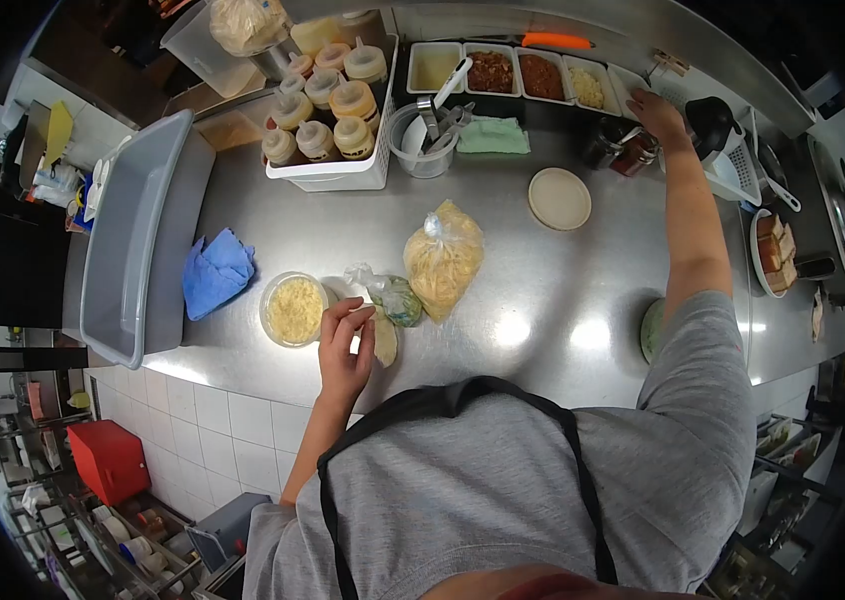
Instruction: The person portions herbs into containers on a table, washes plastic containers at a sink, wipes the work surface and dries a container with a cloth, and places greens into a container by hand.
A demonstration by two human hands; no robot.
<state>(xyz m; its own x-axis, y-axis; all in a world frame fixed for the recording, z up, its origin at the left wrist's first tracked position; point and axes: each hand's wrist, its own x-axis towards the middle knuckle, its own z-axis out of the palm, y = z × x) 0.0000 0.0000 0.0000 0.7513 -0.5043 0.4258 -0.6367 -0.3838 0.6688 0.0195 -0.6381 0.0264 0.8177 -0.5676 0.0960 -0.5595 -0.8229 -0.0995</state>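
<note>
My left hand is low over the steel counter, its fingers curled against a pale, flat, half-round piece whose kind I cannot make out. Just left of it stands a round tub of grated pale-yellow food. A small knotted bag with something green and a larger tied bag of yellowish food lie to its right. At the far right my right hand reaches over the white end container of the back row; its fingertips are partly hidden.
A white basket of squeeze bottles and a utensil tub stand at the back. A grey bin and blue cloth are left. Jars stand below my right forearm. A round lid lies mid-counter; an orange-handled knife lies behind.
</note>
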